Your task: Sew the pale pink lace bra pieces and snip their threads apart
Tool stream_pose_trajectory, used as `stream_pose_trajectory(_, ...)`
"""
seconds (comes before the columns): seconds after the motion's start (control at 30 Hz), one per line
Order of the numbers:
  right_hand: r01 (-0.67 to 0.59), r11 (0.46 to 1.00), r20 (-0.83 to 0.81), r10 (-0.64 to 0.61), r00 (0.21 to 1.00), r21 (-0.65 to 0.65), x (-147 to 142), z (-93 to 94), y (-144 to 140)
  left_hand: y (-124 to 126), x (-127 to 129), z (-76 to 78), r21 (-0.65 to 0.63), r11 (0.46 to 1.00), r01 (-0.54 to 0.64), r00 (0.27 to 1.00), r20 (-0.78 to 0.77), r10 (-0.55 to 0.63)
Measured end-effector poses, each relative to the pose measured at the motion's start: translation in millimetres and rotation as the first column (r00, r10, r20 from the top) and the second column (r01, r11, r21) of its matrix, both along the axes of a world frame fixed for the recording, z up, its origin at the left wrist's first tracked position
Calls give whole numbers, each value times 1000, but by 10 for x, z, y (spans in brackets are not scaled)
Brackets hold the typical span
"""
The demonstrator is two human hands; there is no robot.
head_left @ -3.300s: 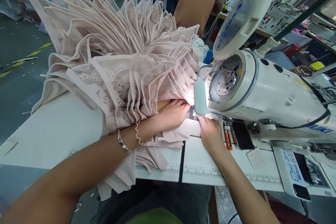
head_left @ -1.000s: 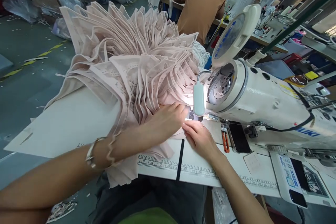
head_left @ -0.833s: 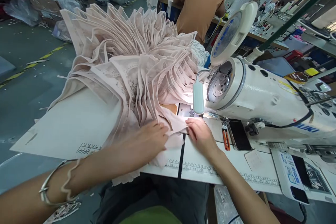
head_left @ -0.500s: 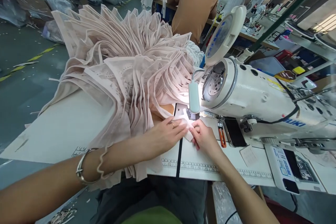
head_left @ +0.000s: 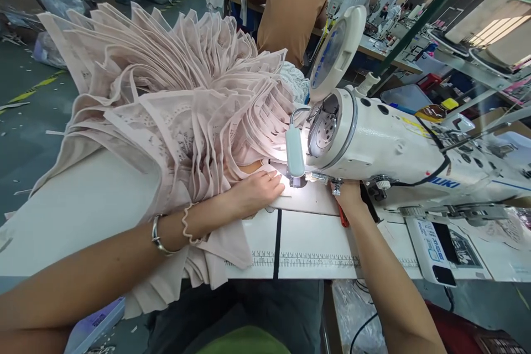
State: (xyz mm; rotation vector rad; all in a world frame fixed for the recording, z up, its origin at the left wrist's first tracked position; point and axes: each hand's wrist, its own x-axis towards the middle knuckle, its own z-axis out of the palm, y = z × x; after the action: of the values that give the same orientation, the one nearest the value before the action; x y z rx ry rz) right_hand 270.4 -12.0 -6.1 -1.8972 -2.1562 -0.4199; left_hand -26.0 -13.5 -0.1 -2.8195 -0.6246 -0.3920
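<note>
— Where the tabletop [head_left: 83, 215] meets its left edge, what lies there?
— A fanned stack of pink fabric pieces [head_left: 178, 99], draping over the front edge.
— The left hand [head_left: 257, 191]?
— Fingers flat, pressing one piece beside the needle.
— The right hand [head_left: 350, 199]?
— Under the sewing machine [head_left: 394, 144]; its grip cannot be told.

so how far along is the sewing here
Done: nothing visibly set apart as finished. In hand: left hand presses one pink piece flat by the needle; right hand sits under the sewing machine head. Left: cannot tell how much of the big fanned stack of pink pieces remains.
</note>
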Motion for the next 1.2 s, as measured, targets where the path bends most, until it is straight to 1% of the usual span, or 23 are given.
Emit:
stream_pose_trajectory(0.1,79,996,0,-79,997,40,-16,-9,-127,123,-102,-76,-113,992,52,987,157,-33)
stream_pose_trajectory(0.17,127,988,-11,-126,992,83,-62,-16,-252,182,-150,-98,-121,991,48,978,208,-22)
stream_pose_trajectory(0.23,124,985,-10,-124,992,119,-131,-39,-368,188,-146,-100,-68,997,25,985,169,-13)
stream_pose_trajectory(0.3,59,990,27,-63,998,131,-200,-72,-443,112,-75,-95,19,998,56,996,62,-57)
stream_pose_trajectory(0.37,0,992,59,-7,998,128,-248,-95,-473,-46,55,-101,112,986,121,992,-42,-117)
stream_pose_trajectory(0.4,-3,991,55,-4,998,132,-263,-97,-479,-145,133,-112,153,979,135,989,-75,-125)
stream_pose_trajectory(0.47,32,990,19,-35,999,137,-286,-80,-495,-340,284,-147,221,965,140,988,-100,-120)
stream_pose_trajectory(0.57,61,991,7,-63,998,119,-341,-32,-573,-506,410,-190,252,958,135,989,-88,-116)
stream_pose_trajectory(0.67,46,994,50,-51,997,96,-450,-28,-717,-456,365,-173,241,966,89,993,-94,-68)
stream_pose_trajectory(0.77,-31,997,55,27,998,73,-572,-70,-851,-299,237,-113,207,978,-27,993,-111,51)
stream_pose_trajectory(0.83,-108,993,13,107,994,46,-628,-88,-885,-220,174,-82,204,977,-59,991,-104,81)
stream_pose_trajectory(0.97,-244,970,-69,242,968,-19,-638,-54,-787,-202,155,-75,231,973,-12,994,-99,36)
stream_pose_trajectory(1.07,-399,913,-98,391,915,-85,-593,-18,-666,-243,176,-90,190,982,-19,993,-111,40)
stream_pose_trajectory(1.13,-442,891,-112,432,895,-101,-565,-10,-622,-257,180,-97,148,989,-23,994,-104,39)
stream_pose_trajectory(1.2,-444,889,-121,432,894,-107,-545,-8,-617,-258,175,-101,110,994,-21,996,-84,30)
